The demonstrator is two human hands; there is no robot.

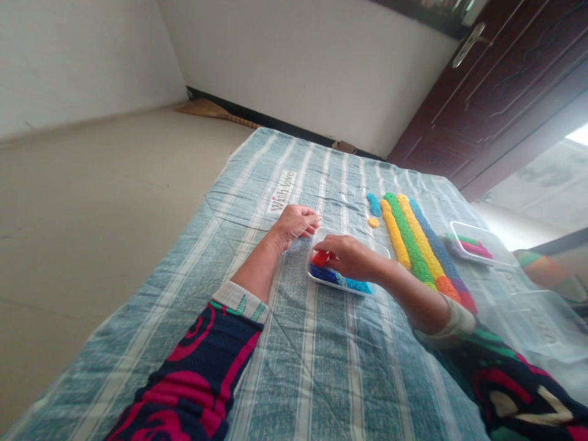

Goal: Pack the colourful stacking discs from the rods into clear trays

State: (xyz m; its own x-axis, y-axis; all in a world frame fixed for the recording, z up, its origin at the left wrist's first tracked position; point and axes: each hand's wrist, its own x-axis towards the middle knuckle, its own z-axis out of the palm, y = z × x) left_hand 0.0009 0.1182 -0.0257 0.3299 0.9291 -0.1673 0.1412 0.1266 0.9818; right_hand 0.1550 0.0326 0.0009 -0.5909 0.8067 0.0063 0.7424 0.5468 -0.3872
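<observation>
A small clear plastic tray [321, 282] lies on the striped blue cloth [321, 367] and holds blue and red crocheted pieces. My right hand [351, 256] reaches into it, fingers pinched on a red piece [320, 258]. My left hand [296, 223] rests curled at the tray's far left corner, fingertips touching its rim. To the right lie long crocheted strips [416, 248] in yellow, green, orange and blue, side by side.
A short blue piece [374, 204] and a small yellow round [373, 222] lie beyond the tray. A second clear tray [473, 245] with pink and green pieces sits at the right. A large clear lid or box [542, 331] lies near my right arm. Bare floor left, dark door behind.
</observation>
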